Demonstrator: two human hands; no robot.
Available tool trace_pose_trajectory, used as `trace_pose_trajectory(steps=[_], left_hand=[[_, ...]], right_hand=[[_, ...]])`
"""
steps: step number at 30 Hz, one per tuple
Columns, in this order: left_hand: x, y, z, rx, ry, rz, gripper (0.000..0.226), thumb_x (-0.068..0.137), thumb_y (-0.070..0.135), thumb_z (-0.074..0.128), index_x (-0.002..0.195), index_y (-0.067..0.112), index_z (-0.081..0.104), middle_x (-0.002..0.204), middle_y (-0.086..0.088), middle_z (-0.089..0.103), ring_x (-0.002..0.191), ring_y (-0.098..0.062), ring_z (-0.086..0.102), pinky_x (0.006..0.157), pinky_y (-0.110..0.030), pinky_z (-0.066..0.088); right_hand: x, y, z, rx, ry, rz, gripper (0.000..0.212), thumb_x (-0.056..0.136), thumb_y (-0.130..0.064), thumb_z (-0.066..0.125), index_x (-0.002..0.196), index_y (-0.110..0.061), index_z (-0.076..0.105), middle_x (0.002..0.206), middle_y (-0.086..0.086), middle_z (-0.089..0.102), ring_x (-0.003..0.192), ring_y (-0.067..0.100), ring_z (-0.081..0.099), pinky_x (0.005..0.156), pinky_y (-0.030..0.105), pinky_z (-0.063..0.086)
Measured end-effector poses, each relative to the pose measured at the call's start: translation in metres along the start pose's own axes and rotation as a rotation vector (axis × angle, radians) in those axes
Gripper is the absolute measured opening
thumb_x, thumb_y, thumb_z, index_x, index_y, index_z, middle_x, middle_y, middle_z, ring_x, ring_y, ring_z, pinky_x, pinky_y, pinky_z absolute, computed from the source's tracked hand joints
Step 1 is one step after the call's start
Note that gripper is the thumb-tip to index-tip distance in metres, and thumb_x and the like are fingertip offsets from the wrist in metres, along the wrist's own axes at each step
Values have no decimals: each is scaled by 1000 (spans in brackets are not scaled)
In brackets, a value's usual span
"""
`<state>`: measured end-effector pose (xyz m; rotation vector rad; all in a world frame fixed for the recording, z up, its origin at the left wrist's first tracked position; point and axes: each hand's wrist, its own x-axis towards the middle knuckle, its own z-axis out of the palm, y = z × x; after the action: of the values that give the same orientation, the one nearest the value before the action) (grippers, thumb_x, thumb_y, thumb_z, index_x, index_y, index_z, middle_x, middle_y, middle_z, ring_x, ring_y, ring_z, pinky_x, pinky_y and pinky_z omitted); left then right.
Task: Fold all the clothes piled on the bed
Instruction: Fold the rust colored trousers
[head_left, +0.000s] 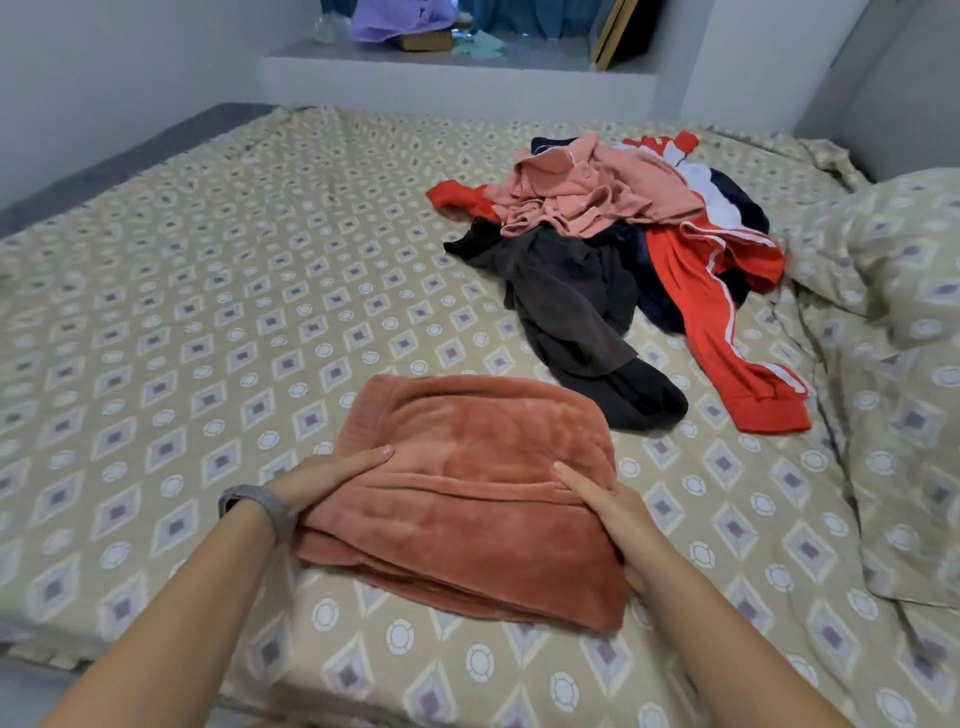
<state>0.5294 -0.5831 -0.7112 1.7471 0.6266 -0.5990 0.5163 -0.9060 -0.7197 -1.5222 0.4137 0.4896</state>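
Head view: best to square the edges and press the layers flat before letting go. Left hand (322, 480) and right hand (605, 512) at either side of the folded fleece (467, 499), fingers straight on top, thumbs hidden. Beyond the fingertips, unfolded pile (618, 254) on the bed (208, 312).

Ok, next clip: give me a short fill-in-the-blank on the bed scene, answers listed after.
1. Both hands, left hand and right hand, rest on a folded ____-coloured fleece garment.
2. The unfolded pile lies toward the person's ____ side of the bed.
3. A watch band sits on the ____ wrist.

Answers: rust; right; left
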Motion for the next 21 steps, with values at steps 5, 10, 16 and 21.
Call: trace_pose_trajectory(steps=[5, 10, 16, 21], left_hand=[[9, -9, -7, -236, -51, 55, 71, 61, 53, 85, 118, 14, 67, 108, -6, 73, 101, -22, 69, 95, -38, 50], [-30, -15, -33, -522, 29, 52, 87, 46, 51, 90, 117, 6, 66, 112, -13, 71, 104, -25, 68, 87, -34, 53], [-116, -27, -151, -743, 232, 43, 89, 41, 50, 91, 114, 6, 68, 111, -14, 71, 103, -25, 68, 82, -31, 54], [-168, -51, -265, -850, 361, 30, 60, 66, 40, 85, 114, 11, 68, 109, -12, 72, 102, -25, 68, 86, -35, 53]], right_hand=[[18, -20, 7, 132, -147, 39, 41, 79, -32, 74, 118, -25, 64, 107, 8, 74, 98, 27, 71, 92, 41, 52], [12, -59, 44, 145, -165, 78, 41, 81, -31, 69, 121, -21, 65, 110, 11, 72, 102, 31, 69, 89, 42, 53], [1, -144, 177, -38, -318, 56, 49, 67, -30, 78, 113, -16, 68, 101, 12, 74, 89, 26, 72, 69, 30, 54], [8, -188, 332, -239, -537, 46, 60, 62, -39, 87, 116, -20, 68, 106, 9, 74, 97, 25, 71, 82, 35, 54]])
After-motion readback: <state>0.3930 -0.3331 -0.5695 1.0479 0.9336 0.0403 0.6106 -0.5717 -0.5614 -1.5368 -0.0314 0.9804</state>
